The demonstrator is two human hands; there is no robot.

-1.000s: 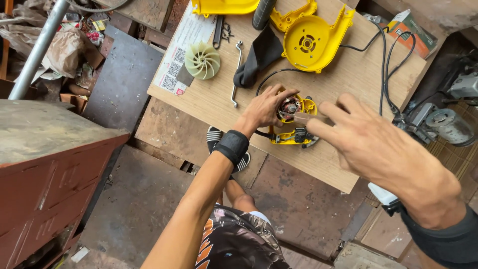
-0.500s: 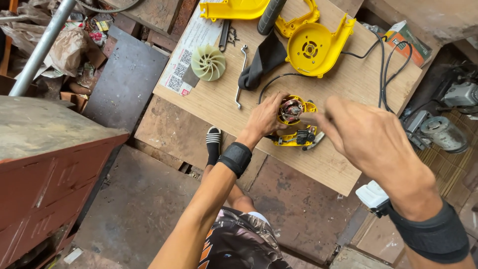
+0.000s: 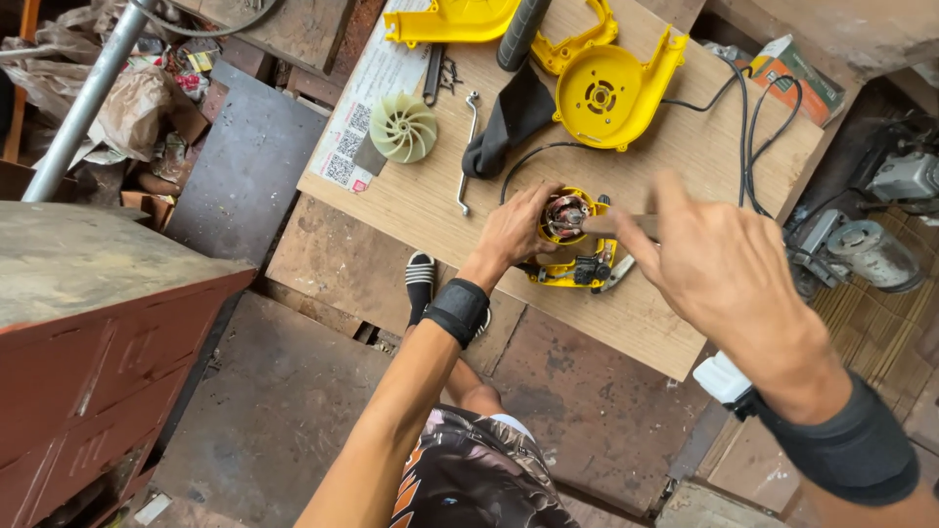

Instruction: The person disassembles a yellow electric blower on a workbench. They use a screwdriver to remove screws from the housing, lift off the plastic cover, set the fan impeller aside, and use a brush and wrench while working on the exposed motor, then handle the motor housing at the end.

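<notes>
Plywood counter [image 3: 421,205] fills the middle of the view, and every place below is told from it; off its left edge stands a rust-red metal cabinet [image 3: 108,323], well apart, with a grey metal pipe [image 3: 83,103] slanting beyond it; on the counter's far side lies a round yellow housing shell [image 3: 604,96], with a black cloth [image 3: 509,117] just beside it and a black cable [image 3: 743,117] looping toward the counter's right corner; a pale green fan wheel [image 3: 403,127] sits near the counter's left edge, and a thin metal wrench [image 3: 467,156] lies between it and the cloth; near the counter's front edge rests the yellow motor unit [image 3: 572,244], its copper-wound core facing up; the left hand [image 3: 514,233] rests against the unit's left side, fingers [image 3: 536,200] curled and touching its rim, a black wrist band behind it; the right hand [image 3: 724,269] hovers over the unit's right side, closer to the camera, its fingers [image 3: 670,196] spread apart and holding a thin stick-like tool [image 3: 616,225] that points at the core; whether its tip touches the core I cannot tell.
</notes>
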